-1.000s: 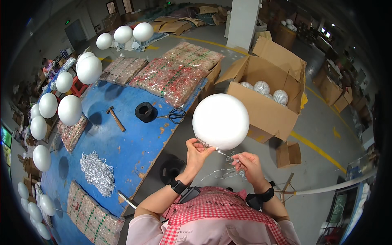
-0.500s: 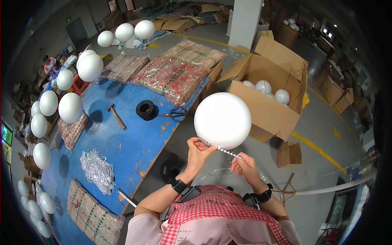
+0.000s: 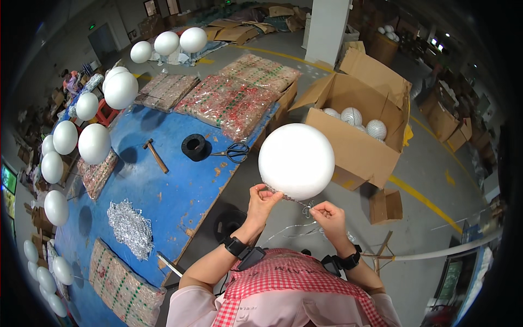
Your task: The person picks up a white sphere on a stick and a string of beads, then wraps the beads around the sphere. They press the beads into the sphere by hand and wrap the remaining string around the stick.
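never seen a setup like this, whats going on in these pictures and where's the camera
There's no machine, just bare-handed work, seen through a wide fisheye camera worn on the head and looking down, so straight edges bend. The left hand pinches a thin silvery strand at the lower edge of a big white ball; the right hand holds it farther along. On the blue table lie a hammer, black roll, scissors, tinsel heap and clear-wrapped packs. An open carton holds silvery balls.

On the blue table (image 3: 177,193), black-handled metal scissors (image 3: 236,152) lie by the right edge, a wooden-handled hammer (image 3: 158,159) farther in.
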Motion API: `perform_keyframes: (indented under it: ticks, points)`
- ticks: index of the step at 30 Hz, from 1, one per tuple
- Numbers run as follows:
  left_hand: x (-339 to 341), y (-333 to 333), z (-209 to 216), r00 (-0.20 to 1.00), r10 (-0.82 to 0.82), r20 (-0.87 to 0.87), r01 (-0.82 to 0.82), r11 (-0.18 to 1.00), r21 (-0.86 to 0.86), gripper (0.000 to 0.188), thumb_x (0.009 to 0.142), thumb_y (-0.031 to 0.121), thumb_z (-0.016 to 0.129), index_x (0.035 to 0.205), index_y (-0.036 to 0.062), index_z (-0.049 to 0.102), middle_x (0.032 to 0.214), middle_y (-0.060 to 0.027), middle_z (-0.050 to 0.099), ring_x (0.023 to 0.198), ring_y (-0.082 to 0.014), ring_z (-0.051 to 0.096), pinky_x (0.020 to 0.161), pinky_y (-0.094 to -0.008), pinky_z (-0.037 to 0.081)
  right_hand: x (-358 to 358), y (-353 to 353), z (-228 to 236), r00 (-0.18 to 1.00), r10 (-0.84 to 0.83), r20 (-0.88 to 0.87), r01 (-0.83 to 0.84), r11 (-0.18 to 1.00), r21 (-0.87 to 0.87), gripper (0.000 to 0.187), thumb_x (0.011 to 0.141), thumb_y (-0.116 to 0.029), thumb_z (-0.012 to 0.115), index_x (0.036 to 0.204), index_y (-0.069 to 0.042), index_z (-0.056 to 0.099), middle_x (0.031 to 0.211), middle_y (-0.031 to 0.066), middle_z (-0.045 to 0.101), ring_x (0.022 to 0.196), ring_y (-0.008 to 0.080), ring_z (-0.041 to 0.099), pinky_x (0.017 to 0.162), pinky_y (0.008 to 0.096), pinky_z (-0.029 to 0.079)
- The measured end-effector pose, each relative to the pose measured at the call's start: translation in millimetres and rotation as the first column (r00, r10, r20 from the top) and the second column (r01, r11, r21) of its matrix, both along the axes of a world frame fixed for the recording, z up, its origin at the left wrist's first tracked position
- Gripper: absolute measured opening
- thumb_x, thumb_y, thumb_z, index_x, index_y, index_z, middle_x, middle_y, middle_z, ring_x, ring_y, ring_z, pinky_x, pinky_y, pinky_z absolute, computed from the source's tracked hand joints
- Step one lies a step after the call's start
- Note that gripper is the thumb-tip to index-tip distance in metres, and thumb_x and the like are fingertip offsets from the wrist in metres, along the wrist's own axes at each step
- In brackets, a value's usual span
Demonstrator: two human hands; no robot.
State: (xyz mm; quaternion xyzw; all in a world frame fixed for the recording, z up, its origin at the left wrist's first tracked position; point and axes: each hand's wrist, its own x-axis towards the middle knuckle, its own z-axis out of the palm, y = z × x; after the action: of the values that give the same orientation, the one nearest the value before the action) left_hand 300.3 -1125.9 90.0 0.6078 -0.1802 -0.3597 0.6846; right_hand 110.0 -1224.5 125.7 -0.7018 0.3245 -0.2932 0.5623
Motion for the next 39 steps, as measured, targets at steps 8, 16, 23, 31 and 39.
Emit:
perform_keyframes:
  ticks: [8,16,23,31,39]
  points:
    - [0.7,1.7,4.3,0.993,-0.005,-0.118,-0.005,0.996,-0.086,0.068,0.078,0.023,0.076,0.123,-0.004,0.033,0.09,-0.0055,0.055,0.08,-0.0117,0.053,0.071,-0.0233,0.045,11.8,-5.8,-23.2,0.997,-0.054,-0.046,0.053,0.998,-0.016,0.014,0.081,-0.009,0.069,0.076,0.002,0.062,0.06,-0.0016,0.057,0.056,0.0028,0.048,0.051,0.0203,0.04]
    - [1.8,3.1,4.6,0.957,0.026,-0.288,-0.067,0.989,-0.132,0.069,0.081,0.024,0.073,0.126,-0.0061,0.03,0.09,-0.0075,0.057,0.078,-0.0116,0.054,0.07,-0.024,0.045,25.2,0.0,-16.9,0.992,-0.065,-0.106,0.053,0.993,-0.108,0.015,0.08,-0.012,0.07,0.078,0.001,0.061,0.06,0.0007,0.06,0.055,0.0058,0.053,0.05,0.0225,0.042]
    - [4.2,7.2,8.5,0.977,-0.041,-0.208,0.024,0.996,-0.084,0.058,0.087,0.032,0.066,0.123,0.003,0.032,0.101,-0.0102,0.054,0.091,-0.0134,0.055,0.084,-0.0308,0.048,14.7,-6.0,-29.2,0.778,-0.16,-0.607,-0.287,0.769,-0.571,0.017,0.085,-0.019,0.061,0.081,-0.003,0.063,0.063,0.006,0.064,0.054,0.015,0.059,0.052,0.0301,0.045]
    - [5.4,12.7,5.2,0.982,-0.127,-0.14,0.11,0.986,-0.125,0.056,0.09,0.031,0.061,0.125,-0.0005,0.032,0.095,-0.0078,0.057,0.089,-0.0113,0.054,0.083,-0.0259,0.045,-7.6,-12.0,0.8,0.928,0.359,-0.096,-0.308,0.888,0.343,0.018,0.088,-0.018,0.059,0.08,-0.003,0.064,0.064,0.002,0.063,0.054,0.0073,0.054,0.051,0.0205,0.041]
    - [0.1,4.5,4.9,0.996,-0.074,0.046,0.076,0.996,-0.049,0.082,0.077,0.026,0.076,0.132,-0.0076,0.026,0.092,-0.0075,0.061,0.087,-0.013,0.059,0.078,-0.0249,0.048,-19.8,0.9,32.9,0.969,0.246,-0.011,-0.242,0.96,0.142,0.013,0.085,-0.008,0.064,0.092,0.001,0.069,0.069,0.0009,0.063,0.06,0.0057,0.053,0.053,0.0177,0.04]
